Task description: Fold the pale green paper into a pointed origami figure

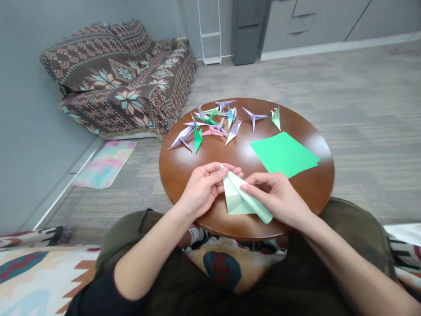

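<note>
Between my two hands is a pale green sheet of origami paper (237, 202), partly folded, with its narrow point at the top and a flap curling along its right side. My left hand (210, 182) pinches the pointed top between thumb and fingers. On the right edge, my right hand (276, 193) grips the folded flap, thumb on top and fingers behind. The paper is held over the near part of the round brown table (184, 175). Just beyond my right hand lie bright green paper sheets (284, 153), slightly fanned.
Several folded paper cranes (210, 123) in purple, green, pink and white cluster at the table's far left. A purple crane (254, 117) and a light green crane (276, 118) stand apart at the back. A sofa (131, 83) with a patterned cover is beyond, left.
</note>
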A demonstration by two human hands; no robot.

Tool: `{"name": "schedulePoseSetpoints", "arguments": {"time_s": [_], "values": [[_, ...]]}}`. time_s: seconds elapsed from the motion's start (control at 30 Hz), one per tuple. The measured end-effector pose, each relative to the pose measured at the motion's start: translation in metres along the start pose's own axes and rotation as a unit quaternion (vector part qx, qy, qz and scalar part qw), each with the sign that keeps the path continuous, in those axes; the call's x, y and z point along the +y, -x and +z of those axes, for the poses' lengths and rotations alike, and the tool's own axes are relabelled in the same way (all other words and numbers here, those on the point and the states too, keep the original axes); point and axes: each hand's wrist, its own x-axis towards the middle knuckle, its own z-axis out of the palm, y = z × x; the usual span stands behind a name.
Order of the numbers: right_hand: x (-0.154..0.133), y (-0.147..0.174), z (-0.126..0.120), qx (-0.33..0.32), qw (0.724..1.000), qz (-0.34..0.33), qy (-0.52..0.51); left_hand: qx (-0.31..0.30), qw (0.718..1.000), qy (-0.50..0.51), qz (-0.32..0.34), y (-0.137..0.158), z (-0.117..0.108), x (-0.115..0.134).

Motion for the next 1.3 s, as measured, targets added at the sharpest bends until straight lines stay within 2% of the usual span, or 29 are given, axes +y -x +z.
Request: {"name": "schedulePoseSetpoints", "arguments": {"time_s": [0.2,0.33,0.47,0.6,1.07,1.3], "values": [[0.0019,-0.0003,-0.0017,-0.012,1.000,0.009,0.004,0.010,1.000,0.017,0.021,-0.0020,-0.0048,0.0031],[0.0015,-0.0017,-0.0024,0.000,1.000,0.002,0.008,-0.037,0.999,-0.012,-0.015,-0.0011,-0.0044,0.0023],[0.0037,-0.0030,-0.0008,0.054,0.998,-0.021,0.015,-0.045,0.997,-0.062,-0.004,-0.0003,-0.0033,-0.0001],[0.0073,-0.0034,0.0002,0.111,0.992,-0.059,0.028,-0.048,0.997,-0.062,0.018,-0.0006,-0.0036,-0.0016],[0.0044,-0.0014,-0.0023,0.098,0.993,-0.042,0.049,-0.022,0.990,-0.128,0.062,-0.0034,-0.0077,-0.0023],[0.0024,0.0024,-0.0047,0.078,0.990,-0.036,0.113,-0.023,0.989,-0.129,0.063,-0.0030,-0.0082,-0.0020]]}}
